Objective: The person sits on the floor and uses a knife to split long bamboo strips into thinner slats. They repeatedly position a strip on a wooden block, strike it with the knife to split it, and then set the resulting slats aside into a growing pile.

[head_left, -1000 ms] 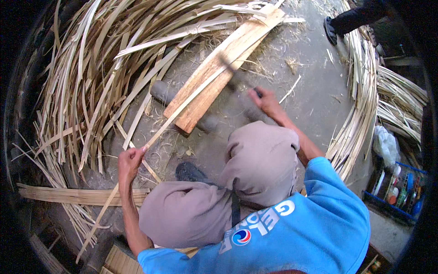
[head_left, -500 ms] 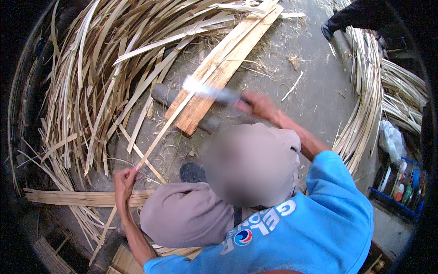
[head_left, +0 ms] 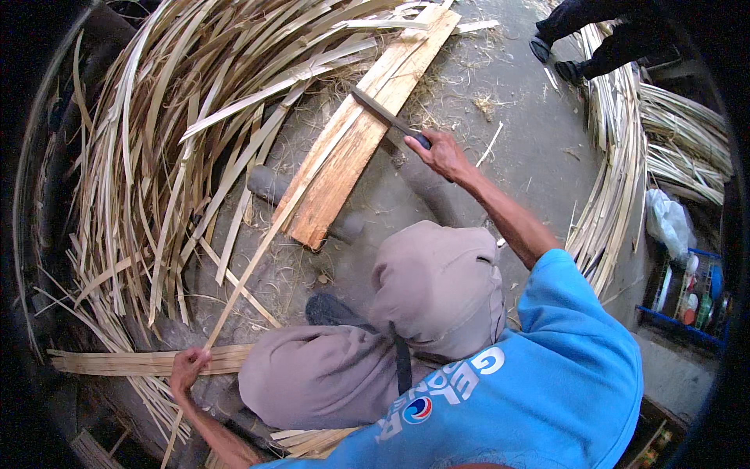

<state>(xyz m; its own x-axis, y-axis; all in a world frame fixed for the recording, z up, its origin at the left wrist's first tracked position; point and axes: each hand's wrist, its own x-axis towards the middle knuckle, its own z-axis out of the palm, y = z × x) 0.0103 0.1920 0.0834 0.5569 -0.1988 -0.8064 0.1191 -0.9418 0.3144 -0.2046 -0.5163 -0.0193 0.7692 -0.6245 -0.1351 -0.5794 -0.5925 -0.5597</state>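
- Down on the concrete floor (head_left: 516,133), I'm looking over a pair of bent knees in grey trousers (head_left: 375,344) at a wooden plank (head_left: 351,141) that runs away from me, propped on a dark round log (head_left: 269,184) so its top sits off the ground like a chopping bench.
- My right hand (head_left: 445,155) is clamped around the handle of a long dark blade (head_left: 383,113), and the blade lies across the plank's upper face, edge down on the wood. Looks like the plank is there to take the cut instead of the floor.
- My left hand (head_left: 187,366) is closed on the near end of a long thin bamboo strip (head_left: 258,250). That strip runs up diagonally along the plank's left edge toward the blade, so the left hand feeds and steadies while the right cuts, I'd guess.
- The two hands are well apart, one at each end of the strip.
- A flat bundle of strips (head_left: 141,361) lies just beside the left hand, crosswise.
- Left and top are walled in by a big fan of loose bamboo strips (head_left: 172,133), so not much swing room there.
- More bamboo piles (head_left: 617,180) curve along the right, with someone else's dark shoes (head_left: 555,59) beyond. The bare floor between plank and right pile is the only open lane.
- A blue crate with bottles (head_left: 687,301) sits far right, out of the way.
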